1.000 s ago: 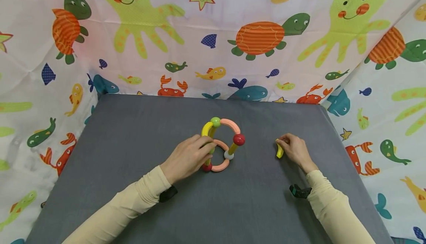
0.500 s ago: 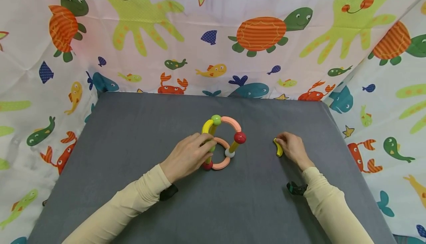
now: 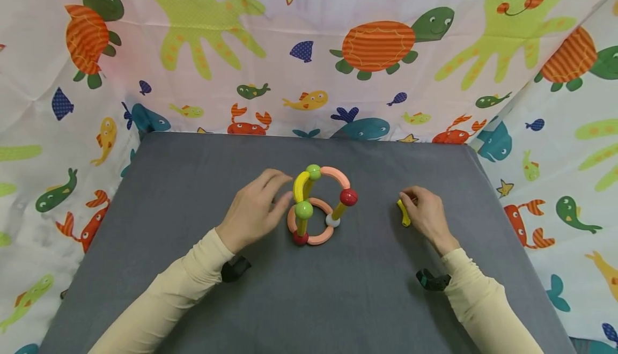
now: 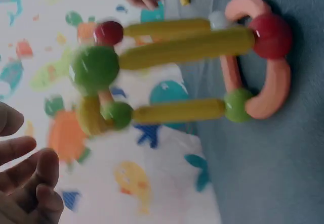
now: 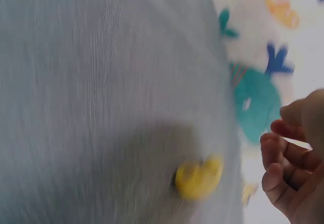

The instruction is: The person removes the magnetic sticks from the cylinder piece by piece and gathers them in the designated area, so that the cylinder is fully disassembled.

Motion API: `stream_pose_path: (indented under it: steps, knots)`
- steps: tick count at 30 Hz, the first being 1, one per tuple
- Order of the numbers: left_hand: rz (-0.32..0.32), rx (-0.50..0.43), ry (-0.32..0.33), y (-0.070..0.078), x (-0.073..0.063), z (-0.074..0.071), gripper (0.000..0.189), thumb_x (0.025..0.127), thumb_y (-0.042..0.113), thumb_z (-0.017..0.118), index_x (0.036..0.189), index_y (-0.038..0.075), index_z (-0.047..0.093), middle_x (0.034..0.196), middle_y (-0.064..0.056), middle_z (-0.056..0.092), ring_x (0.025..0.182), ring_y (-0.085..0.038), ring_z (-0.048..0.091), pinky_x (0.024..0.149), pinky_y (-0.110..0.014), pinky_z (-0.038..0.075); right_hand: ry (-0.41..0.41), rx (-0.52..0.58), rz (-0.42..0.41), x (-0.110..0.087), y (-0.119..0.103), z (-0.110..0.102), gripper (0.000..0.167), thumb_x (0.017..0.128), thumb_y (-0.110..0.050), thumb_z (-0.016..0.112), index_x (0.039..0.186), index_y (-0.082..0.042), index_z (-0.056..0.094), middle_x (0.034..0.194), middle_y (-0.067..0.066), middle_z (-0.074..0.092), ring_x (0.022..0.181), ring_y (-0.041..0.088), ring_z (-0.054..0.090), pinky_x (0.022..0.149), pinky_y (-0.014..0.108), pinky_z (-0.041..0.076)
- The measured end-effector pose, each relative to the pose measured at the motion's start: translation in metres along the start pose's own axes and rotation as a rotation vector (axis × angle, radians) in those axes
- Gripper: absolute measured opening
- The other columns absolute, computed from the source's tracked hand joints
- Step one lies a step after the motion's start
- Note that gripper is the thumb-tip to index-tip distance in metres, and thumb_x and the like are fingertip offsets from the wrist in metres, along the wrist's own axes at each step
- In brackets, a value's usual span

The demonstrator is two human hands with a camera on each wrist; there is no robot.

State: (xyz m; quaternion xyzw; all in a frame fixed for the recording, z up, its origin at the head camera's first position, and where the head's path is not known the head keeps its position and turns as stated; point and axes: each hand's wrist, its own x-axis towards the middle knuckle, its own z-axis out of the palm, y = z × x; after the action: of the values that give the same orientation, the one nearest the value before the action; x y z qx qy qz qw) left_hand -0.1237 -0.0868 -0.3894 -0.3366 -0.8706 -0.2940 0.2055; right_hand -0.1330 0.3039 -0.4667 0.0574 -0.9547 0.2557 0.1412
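A toy frame of balls and sticks (image 3: 302, 225) stands upright on the grey table. Its lower ring of pink curved pieces carries upright yellow sticks (image 4: 187, 48). On top, a yellow curved piece (image 3: 300, 186) and a pink curved piece (image 3: 335, 176) join green and red balls. My left hand (image 3: 253, 209) is just left of the frame, fingers spread and apart from it in the left wrist view. On the right lies a loose yellow curved piece (image 3: 404, 213). My right hand (image 3: 427, 214) hovers beside it, fingers loosely bent; the right wrist view shows the piece (image 5: 198, 177) below the fingertips.
The grey cloth-covered table (image 3: 217, 171) reaches back to a curtain (image 3: 270, 86) printed with sea animals, which also hangs along both sides. Dark bands (image 3: 432, 280) with cameras sit at both wrists.
My left hand has let go of the green ball at the frame's near top and drawn back to the left. The loose yellow piece looks turned slightly; my right hand stays near it.
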Motion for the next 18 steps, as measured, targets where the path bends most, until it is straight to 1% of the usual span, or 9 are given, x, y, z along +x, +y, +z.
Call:
stream_pose_path:
  steps: [2, 3, 5, 7, 8, 10, 12, 15, 18]
  knots:
    - [-0.129, -0.092, -0.032, -0.013, 0.001, 0.003, 0.022, 0.093, 0.013, 0.064, 0.114, 0.005, 0.065, 0.106, -0.009, 0.064, 0.072, -0.014, 0.056, 0.061, -0.028, 0.049, 0.02, 0.032, -0.051, -0.003, -0.02, 0.002, 0.011, 0.092, -0.014, 0.065, 0.089, -0.008, 0.073, 0.073, 0.005, 0.068, 0.058, 0.011, 0.055, 0.056, 0.028, 0.045]
    - [-0.193, -0.144, -0.07, -0.021, 0.001, 0.006, 0.021, 0.095, 0.012, 0.062, 0.115, 0.006, 0.064, 0.107, -0.008, 0.064, 0.072, -0.013, 0.055, 0.062, -0.027, 0.047, 0.015, 0.051, -0.072, -0.006, -0.03, 0.004, 0.009, 0.091, -0.013, 0.066, 0.086, -0.009, 0.073, 0.07, 0.003, 0.067, 0.056, 0.008, 0.053, 0.055, 0.026, 0.044]
    - [-0.31, -0.236, -0.17, -0.036, 0.002, 0.016, 0.023, 0.096, 0.012, 0.059, 0.119, 0.008, 0.062, 0.111, -0.007, 0.064, 0.077, -0.014, 0.056, 0.067, -0.028, 0.048, -0.024, 0.094, -0.1, -0.012, -0.05, 0.009, 0.008, 0.088, -0.012, 0.066, 0.084, -0.011, 0.073, 0.069, -0.001, 0.067, 0.055, 0.004, 0.052, 0.054, 0.024, 0.045]
    - [-0.4, -0.309, -0.286, -0.048, 0.002, 0.029, 0.028, 0.097, 0.013, 0.058, 0.125, 0.009, 0.06, 0.118, -0.007, 0.063, 0.084, -0.014, 0.057, 0.071, -0.028, 0.049, -0.091, 0.137, -0.102, -0.018, -0.067, 0.017, 0.008, 0.088, -0.013, 0.066, 0.091, -0.01, 0.073, 0.072, -0.001, 0.067, 0.058, 0.003, 0.053, 0.056, 0.023, 0.046]
    - [-0.432, -0.342, -0.341, -0.053, 0.002, 0.035, 0.031, 0.097, 0.013, 0.058, 0.128, 0.01, 0.058, 0.122, -0.007, 0.062, 0.086, -0.015, 0.058, 0.073, -0.029, 0.05, -0.127, 0.156, -0.094, -0.021, -0.074, 0.022, 0.011, 0.088, -0.014, 0.066, 0.097, -0.009, 0.072, 0.075, -0.001, 0.068, 0.059, 0.003, 0.054, 0.057, 0.023, 0.046]
    - [-0.467, -0.383, -0.427, -0.061, 0.003, 0.049, 0.038, 0.097, 0.013, 0.058, 0.134, 0.01, 0.054, 0.127, -0.008, 0.06, 0.087, -0.016, 0.058, 0.072, -0.029, 0.05, -0.185, 0.194, -0.07, -0.025, -0.084, 0.032, 0.02, 0.09, -0.016, 0.066, 0.108, -0.008, 0.068, 0.081, 0.001, 0.068, 0.063, 0.005, 0.057, 0.058, 0.022, 0.047]
    - [-0.468, -0.403, -0.471, -0.064, 0.004, 0.061, 0.042, 0.095, 0.011, 0.058, 0.137, 0.011, 0.052, 0.126, -0.008, 0.06, 0.086, -0.016, 0.058, 0.07, -0.029, 0.049, -0.214, 0.232, -0.057, -0.026, -0.09, 0.042, 0.027, 0.09, -0.018, 0.068, 0.115, -0.009, 0.064, 0.088, 0.004, 0.067, 0.067, 0.01, 0.062, 0.06, 0.022, 0.049]
    - [-0.443, -0.402, -0.491, -0.064, 0.007, 0.073, 0.041, 0.09, 0.008, 0.061, 0.131, 0.01, 0.056, 0.116, -0.008, 0.062, 0.084, -0.017, 0.058, 0.071, -0.03, 0.049, -0.215, 0.271, -0.072, -0.026, -0.095, 0.052, 0.027, 0.089, -0.02, 0.071, 0.114, -0.011, 0.062, 0.096, 0.009, 0.067, 0.075, 0.016, 0.068, 0.063, 0.024, 0.053]
    - [-0.4, -0.381, -0.48, -0.062, 0.011, 0.079, 0.031, 0.088, 0.006, 0.065, 0.118, 0.009, 0.061, 0.104, -0.006, 0.062, 0.086, -0.017, 0.058, 0.075, -0.032, 0.049, -0.194, 0.281, -0.096, -0.024, -0.1, 0.055, 0.024, 0.088, -0.021, 0.073, 0.108, -0.012, 0.064, 0.099, 0.011, 0.068, 0.076, 0.02, 0.069, 0.066, 0.032, 0.057]
